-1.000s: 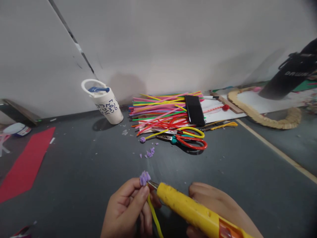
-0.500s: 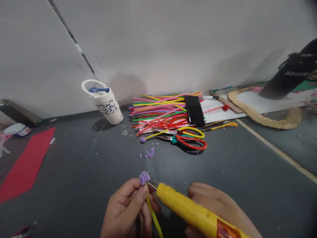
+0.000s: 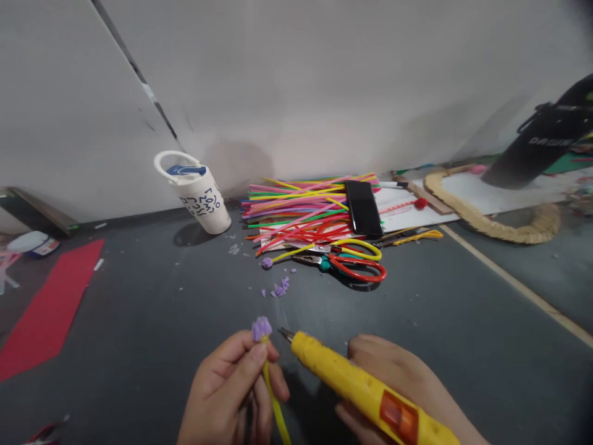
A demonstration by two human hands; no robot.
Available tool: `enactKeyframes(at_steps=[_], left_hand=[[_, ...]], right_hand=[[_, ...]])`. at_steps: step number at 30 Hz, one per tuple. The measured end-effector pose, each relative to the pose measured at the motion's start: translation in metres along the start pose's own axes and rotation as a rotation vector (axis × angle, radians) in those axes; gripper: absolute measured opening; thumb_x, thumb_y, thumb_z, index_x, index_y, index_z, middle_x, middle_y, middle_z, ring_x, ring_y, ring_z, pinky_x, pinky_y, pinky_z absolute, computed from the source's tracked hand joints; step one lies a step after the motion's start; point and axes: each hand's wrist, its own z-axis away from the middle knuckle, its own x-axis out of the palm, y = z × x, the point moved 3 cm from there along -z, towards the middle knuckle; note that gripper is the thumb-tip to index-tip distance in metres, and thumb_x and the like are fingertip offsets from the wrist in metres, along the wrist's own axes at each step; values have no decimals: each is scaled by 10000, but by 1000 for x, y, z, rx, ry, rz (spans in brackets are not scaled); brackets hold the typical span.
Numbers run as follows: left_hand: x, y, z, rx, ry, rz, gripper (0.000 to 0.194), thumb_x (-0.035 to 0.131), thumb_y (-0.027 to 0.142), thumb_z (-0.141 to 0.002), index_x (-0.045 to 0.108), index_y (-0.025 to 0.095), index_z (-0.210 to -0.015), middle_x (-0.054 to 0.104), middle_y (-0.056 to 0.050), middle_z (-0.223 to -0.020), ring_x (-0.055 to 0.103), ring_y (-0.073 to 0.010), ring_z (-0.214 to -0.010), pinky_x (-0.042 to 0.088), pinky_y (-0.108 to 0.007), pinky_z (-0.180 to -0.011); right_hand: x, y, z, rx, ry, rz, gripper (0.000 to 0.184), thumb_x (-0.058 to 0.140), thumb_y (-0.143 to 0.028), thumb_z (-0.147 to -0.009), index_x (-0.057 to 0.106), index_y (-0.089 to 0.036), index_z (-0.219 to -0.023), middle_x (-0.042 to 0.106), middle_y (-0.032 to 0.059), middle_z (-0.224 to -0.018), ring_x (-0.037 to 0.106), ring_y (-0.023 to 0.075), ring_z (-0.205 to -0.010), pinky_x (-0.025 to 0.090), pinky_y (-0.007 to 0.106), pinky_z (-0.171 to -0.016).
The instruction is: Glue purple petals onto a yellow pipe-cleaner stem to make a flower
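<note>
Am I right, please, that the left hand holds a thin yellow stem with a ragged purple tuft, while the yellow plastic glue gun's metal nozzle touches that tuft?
Not quite: the head view shows a gap between the metal nozzle of the yellow plastic glue gun and the ragged purple tuft, so they are apart. The left hand does hold the thin yellow stem.
</note>
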Motion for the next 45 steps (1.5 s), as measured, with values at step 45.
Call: enactKeyframes(at_steps=[45], left_hand=[[-17,12,-16,217,11,-68,257,732,390,-747,666,141,-736,656,3,-584,429,-13,-308,272,-99,-292]], right_hand=[[77,55,-105,126,-232,-287,213,569,-300,-958,614,-158,-1110,643,70,-1110,640,201,-949,541,406,-827]])
